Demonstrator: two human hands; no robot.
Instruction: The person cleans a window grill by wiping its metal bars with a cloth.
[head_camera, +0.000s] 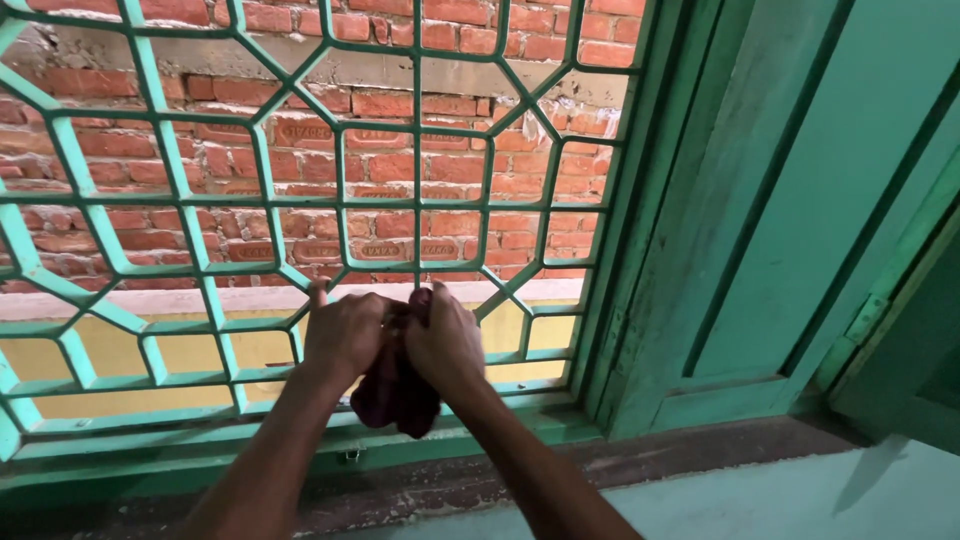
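Note:
My left hand and my right hand are pressed together in front of the lower part of a green metal window grille. Both grip one dark maroon cloth, which bunches between the palms and hangs down below them. The cloth's top edge shows between the fingers, close to a grille bar. My forearms reach up from the bottom of the view.
A green wooden shutter stands open at the right of the window frame. A dusty dark sill runs below the grille. Beyond the bars are a red brick wall and a yellow wall.

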